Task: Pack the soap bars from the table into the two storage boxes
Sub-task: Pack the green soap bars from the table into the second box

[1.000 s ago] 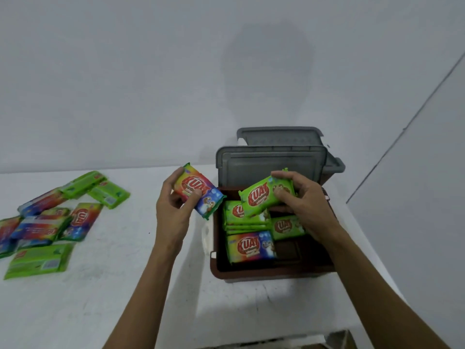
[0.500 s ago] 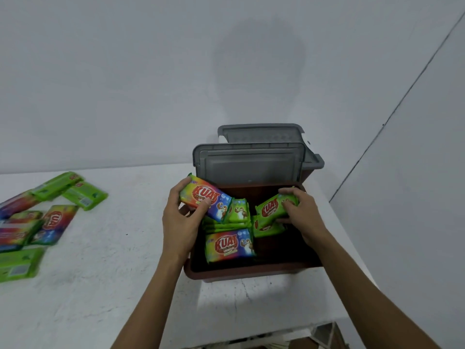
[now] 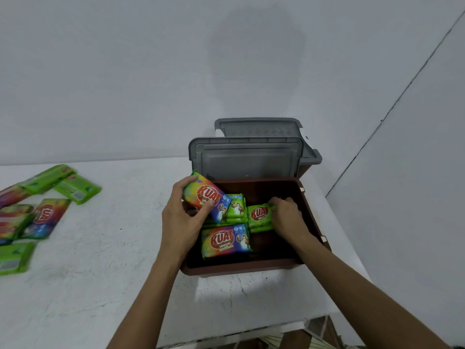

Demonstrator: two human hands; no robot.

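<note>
Head view looks down on a brown box (image 3: 241,269) standing open on a white table (image 3: 100,273), its grey lid (image 3: 246,159) tipped up at the far side. The left hand (image 3: 181,220) grips a rainbow soap bar (image 3: 205,197) over the box's near-left corner. Its fingers curl over the bar's far edge and its thumb presses on the printed face. The bar is tilted, with its lower end resting over a stack of green bars (image 3: 236,207) inside the box.

The right hand (image 3: 289,217) reaches down inside the box toward its right wall. Its curled fingers are closed on the right end of a green soap bar (image 3: 259,214), which sits on top of other green bars just right of the stack. Another rainbow bar (image 3: 226,239) lies flat, face up, in the box toward its near wall, between the two wrists.

Behind the brown box stands a second box (image 3: 259,127), of which only a grey raised lid and part of a rim show. Well to the left of the brown box, a scatter of loose soap bars (image 3: 42,215), green and rainbow, lies on the table, some overlapping.
</note>
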